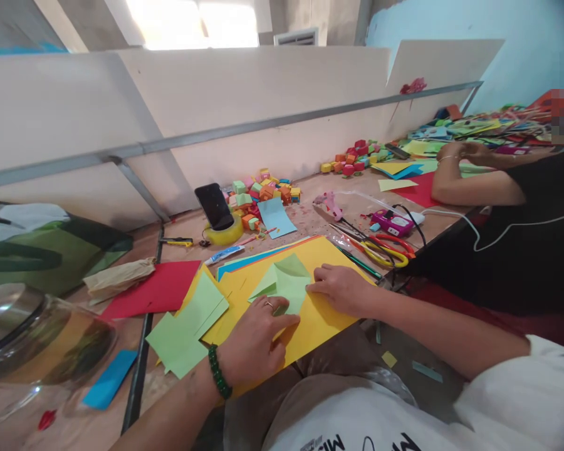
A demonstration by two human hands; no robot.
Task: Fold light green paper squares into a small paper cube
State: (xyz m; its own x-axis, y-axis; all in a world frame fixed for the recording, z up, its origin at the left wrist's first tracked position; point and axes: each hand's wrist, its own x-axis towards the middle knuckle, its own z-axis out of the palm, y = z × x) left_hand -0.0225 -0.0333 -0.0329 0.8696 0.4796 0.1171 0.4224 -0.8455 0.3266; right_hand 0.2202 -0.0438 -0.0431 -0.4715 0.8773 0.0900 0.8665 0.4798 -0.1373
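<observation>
Folded green paper [294,285] lies on the yellow sheet [326,319] in front of me, between my two hands.
My left fingers [286,322] are loosely spread at its near edge, clenching nothing; my right fingers [320,282] touch its right side, though I cannot tell whether they pinch it. Loose green pieces [181,344] lie to the left, scissors [380,254] to the right.

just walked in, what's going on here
A person has both hands on a partly folded light green paper that lies on a yellow sheet: the left hand at its near side, the right hand at its right edge. Loose light green sheets lie to the left. Beyond, a phone is propped up by a roll of yellow tape.
</observation>
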